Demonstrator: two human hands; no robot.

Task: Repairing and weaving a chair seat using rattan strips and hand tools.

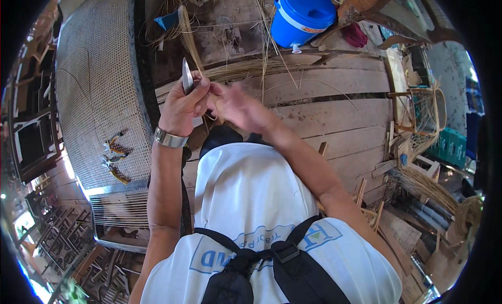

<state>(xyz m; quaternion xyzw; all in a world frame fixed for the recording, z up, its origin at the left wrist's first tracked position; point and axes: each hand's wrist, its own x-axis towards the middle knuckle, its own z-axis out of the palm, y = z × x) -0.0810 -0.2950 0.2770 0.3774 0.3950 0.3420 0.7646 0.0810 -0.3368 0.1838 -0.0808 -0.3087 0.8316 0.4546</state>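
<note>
Cane panel: the woven panel (99, 69) is stretching along the left side, its dark right edge passing beside the left forearm in this view.
Pliers: these (116, 156) are lying on the panel toward its lower edge.
Knife: it is sitting in the left hand (180, 108), blade (186, 75) pointing toward the top; that hand is gripping it between thumb and fingers.
Right hand: this one (238, 108) is meeting the left at the fingertips; whether it is grasping anything, I cannot tell.
Open room: bare boards are spreading from the right hand toward the floor's right edge.
Stacked frames: dark wooden frames (68, 241) are filling the lower left of the room.
Plank floor: the boards (340, 116) are carrying loose cane strands (189, 40) near their far edge.
Cooler: a blue cooler (303, 19) is standing beyond the hands, a red cloth (355, 36) lying to its right.
Right side: a green box (451, 147) and coiled cane (465, 220) are crowding the room.
Hard to see: motion is blurring the right hand, fingers are hiding the knife's handle, and the rim is cutting off the outer clutter.
</note>
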